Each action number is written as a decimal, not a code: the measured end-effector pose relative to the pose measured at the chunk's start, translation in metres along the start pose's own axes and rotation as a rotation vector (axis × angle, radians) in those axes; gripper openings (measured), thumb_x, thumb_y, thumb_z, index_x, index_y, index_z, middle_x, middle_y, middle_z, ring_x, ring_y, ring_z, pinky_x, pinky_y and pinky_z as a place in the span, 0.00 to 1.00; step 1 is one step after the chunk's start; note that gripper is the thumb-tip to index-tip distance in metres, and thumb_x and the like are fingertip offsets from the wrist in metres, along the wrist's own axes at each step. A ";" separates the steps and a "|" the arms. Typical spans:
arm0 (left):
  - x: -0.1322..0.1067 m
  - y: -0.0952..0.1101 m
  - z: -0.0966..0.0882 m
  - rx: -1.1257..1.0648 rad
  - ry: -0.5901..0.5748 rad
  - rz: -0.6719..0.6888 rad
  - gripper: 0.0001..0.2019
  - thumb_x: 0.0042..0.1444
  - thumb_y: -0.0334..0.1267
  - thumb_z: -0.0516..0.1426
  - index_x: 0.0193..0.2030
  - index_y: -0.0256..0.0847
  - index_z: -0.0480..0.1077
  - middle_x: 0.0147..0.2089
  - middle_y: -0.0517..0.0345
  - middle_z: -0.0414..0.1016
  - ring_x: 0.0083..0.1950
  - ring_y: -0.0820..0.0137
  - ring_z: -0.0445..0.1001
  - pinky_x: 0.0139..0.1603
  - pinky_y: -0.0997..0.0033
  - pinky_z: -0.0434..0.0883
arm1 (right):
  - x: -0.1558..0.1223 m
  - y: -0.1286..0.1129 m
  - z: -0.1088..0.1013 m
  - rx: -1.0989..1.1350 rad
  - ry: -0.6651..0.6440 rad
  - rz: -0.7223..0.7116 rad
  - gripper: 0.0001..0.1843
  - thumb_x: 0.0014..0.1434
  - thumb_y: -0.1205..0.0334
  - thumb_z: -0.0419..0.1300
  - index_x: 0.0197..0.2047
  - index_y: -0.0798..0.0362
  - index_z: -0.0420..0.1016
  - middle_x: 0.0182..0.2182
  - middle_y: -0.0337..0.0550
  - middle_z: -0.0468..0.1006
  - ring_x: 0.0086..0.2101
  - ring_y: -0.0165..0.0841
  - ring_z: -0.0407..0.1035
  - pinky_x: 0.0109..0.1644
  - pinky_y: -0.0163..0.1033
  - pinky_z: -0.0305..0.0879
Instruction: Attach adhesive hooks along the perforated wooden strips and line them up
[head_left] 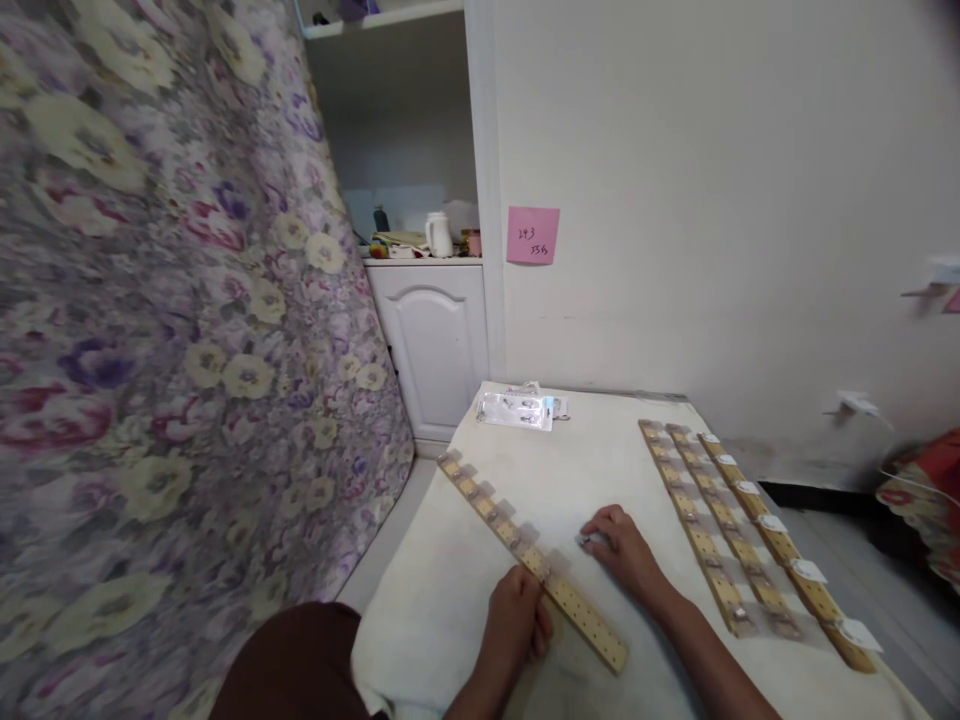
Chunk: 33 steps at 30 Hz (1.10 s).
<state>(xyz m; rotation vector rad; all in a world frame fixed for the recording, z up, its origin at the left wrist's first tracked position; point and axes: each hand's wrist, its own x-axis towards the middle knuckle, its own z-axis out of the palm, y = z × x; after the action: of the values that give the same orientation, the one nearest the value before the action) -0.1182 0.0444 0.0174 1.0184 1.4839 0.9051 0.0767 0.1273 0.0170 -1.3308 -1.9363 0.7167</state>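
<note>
A long, narrow wooden strip with rows of small holes lies slantwise on the cloth-covered table. Several small clear plastic pieces with metal bits are fixed along its far part. My left hand is closed at the strip's near-left edge, its fingers curled and partly hidden. Just right of the strip, my right hand pinches a small silvery metal piece between thumb and fingers, low over the cloth. That piece is too small to name exactly.
Two similar strips with clear pieces and a third strip with white tags lie at the right. Flat clear packets rest at the far edge. A floral curtain hangs left; a pink note is on the wall.
</note>
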 end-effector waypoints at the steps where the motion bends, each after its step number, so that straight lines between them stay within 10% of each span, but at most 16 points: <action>1: 0.000 0.000 0.000 -0.002 -0.001 -0.001 0.13 0.58 0.50 0.45 0.30 0.44 0.57 0.13 0.69 0.67 0.09 0.78 0.58 0.08 0.80 0.49 | 0.000 0.000 0.001 0.007 0.008 0.000 0.11 0.51 0.63 0.56 0.36 0.49 0.78 0.40 0.44 0.69 0.42 0.37 0.65 0.47 0.40 0.62; 16: -0.003 0.002 0.000 -0.003 0.025 0.006 0.12 0.57 0.48 0.45 0.28 0.45 0.55 0.13 0.68 0.67 0.09 0.79 0.57 0.09 0.81 0.49 | -0.011 -0.010 -0.004 0.063 0.040 0.001 0.08 0.54 0.61 0.55 0.31 0.51 0.75 0.34 0.43 0.70 0.38 0.36 0.65 0.43 0.40 0.61; 24: -0.015 -0.012 0.004 -0.028 0.032 0.022 0.12 0.55 0.49 0.47 0.28 0.45 0.55 0.14 0.69 0.67 0.09 0.79 0.56 0.09 0.80 0.47 | -0.027 -0.048 -0.032 0.200 -0.350 0.042 0.04 0.50 0.65 0.56 0.27 0.54 0.72 0.28 0.37 0.68 0.29 0.29 0.63 0.33 0.34 0.57; 33: -0.026 -0.021 0.029 -0.110 -0.105 -0.016 0.09 0.54 0.44 0.47 0.29 0.42 0.60 0.14 0.67 0.68 0.09 0.78 0.59 0.08 0.80 0.49 | -0.042 -0.061 -0.024 -0.064 -0.446 0.034 0.05 0.46 0.68 0.54 0.26 0.53 0.71 0.29 0.38 0.72 0.30 0.30 0.66 0.33 0.34 0.57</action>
<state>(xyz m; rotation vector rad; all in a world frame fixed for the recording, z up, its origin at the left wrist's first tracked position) -0.0907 0.0130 0.0030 0.9581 1.3385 0.8979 0.0703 0.0693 0.0687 -1.3268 -2.3024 1.0461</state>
